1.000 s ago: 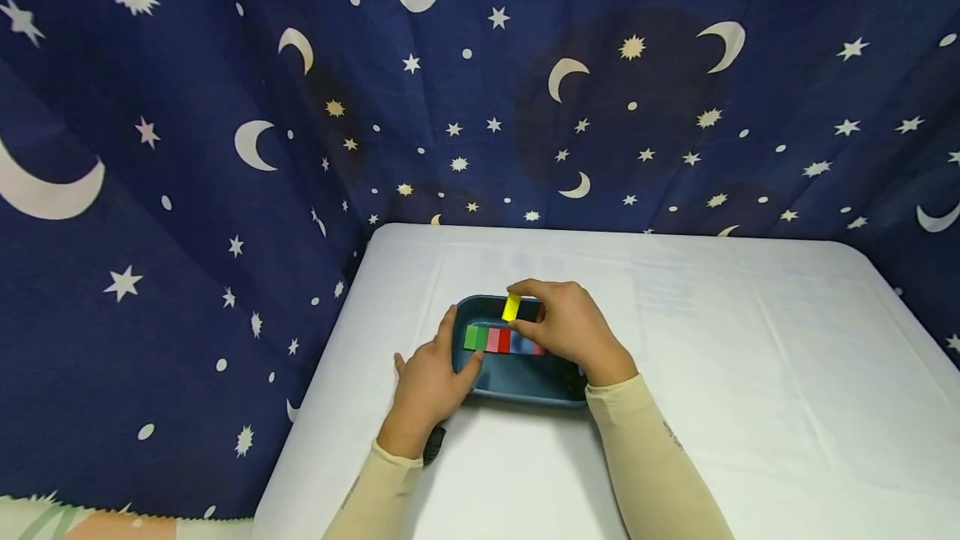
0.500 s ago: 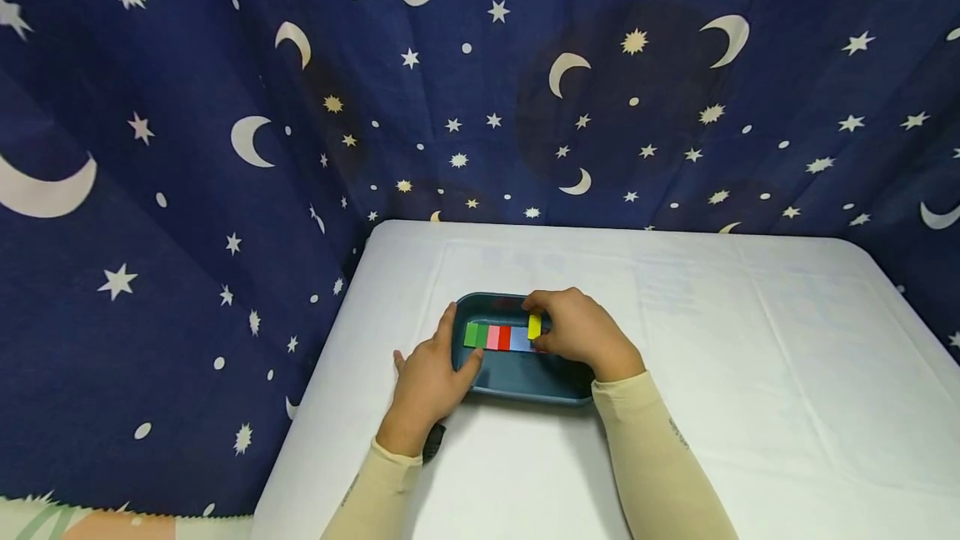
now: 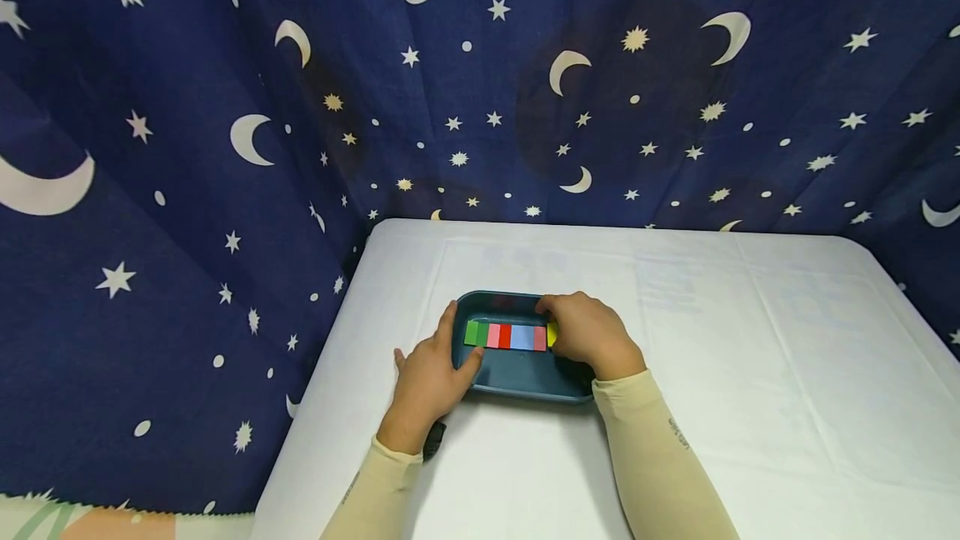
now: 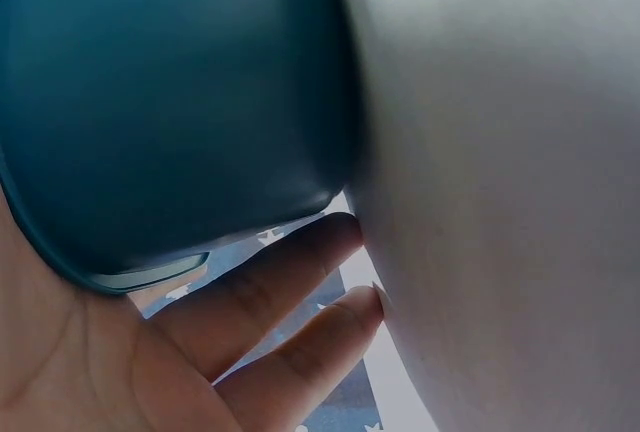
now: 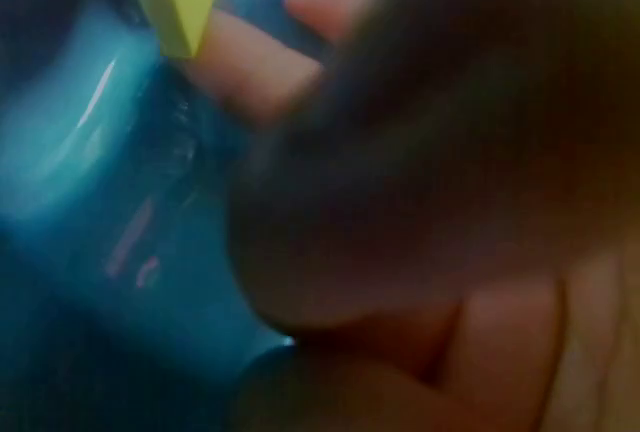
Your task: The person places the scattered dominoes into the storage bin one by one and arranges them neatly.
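Inside a dark teal plastic tray (image 3: 517, 374), several small coloured blocks stand side by side in a row, running from a green block (image 3: 471, 332) through pink, red and blue to a rose block (image 3: 540, 338). At the right end of that row my right hand (image 3: 592, 337) pinches a yellow block (image 3: 552, 335), partly hidden behind the fingers. The right wrist view shows the yellow block (image 5: 182, 2) beside a fingertip, blurred. My left hand (image 3: 429, 390) rests against the tray's left end, thumb over the front rim. Straight fingers (image 4: 270, 292) reach below the tray wall in the left wrist view.
The tray stands on a table with a white cloth (image 3: 750, 373). Behind and to the left hangs a dark blue curtain (image 3: 480, 90) with moons and stars. A dark wristband (image 3: 433, 442) shows at my left wrist.
My right hand has carried the yellow block rightward and down, from above the tray to the right end of the row, uncovering the rose block. My left hand has stayed at the tray's left end.
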`<state>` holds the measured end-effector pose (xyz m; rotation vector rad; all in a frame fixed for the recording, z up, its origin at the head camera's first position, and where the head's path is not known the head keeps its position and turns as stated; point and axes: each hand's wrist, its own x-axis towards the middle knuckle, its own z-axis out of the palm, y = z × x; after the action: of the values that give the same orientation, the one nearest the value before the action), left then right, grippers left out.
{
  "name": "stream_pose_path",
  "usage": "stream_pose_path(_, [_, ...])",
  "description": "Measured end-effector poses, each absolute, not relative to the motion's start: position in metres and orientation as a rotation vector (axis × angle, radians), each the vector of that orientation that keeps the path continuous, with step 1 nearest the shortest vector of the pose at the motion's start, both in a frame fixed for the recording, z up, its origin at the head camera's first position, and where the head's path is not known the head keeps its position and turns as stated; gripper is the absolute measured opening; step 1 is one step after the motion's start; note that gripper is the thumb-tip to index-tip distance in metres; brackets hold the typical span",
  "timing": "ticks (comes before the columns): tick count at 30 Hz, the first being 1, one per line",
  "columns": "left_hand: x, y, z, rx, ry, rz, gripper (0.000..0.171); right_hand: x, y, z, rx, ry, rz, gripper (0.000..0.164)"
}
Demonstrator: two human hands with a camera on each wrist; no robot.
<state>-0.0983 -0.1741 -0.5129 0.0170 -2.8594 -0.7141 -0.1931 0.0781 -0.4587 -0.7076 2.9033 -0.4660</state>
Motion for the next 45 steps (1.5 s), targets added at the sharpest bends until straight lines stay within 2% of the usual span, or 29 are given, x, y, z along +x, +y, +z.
stream_pose_path(14, [-0.0975, -0.1745, -0.5129, 0.005, -2.852, -0.708, 0.087, -0.1929, 0.0765, -0.4594, -0.694, 2.893, -0.465, 0.048])
stream_pose_path(20, [-0.0974, -0.1745, -0.5127, 0.009, -2.855, -0.713, 0.086, -0.1939, 0.0773, -0.4602, -0.697, 2.885, -0.501, 0.051])
stream_pose_path(45, [-0.0974, -0.1735, -0.5118, 0.010, -2.853, -0.701, 0.086, -0.1947, 0.0788, -0.4591, -0.700, 2.849, -0.520, 0.047])
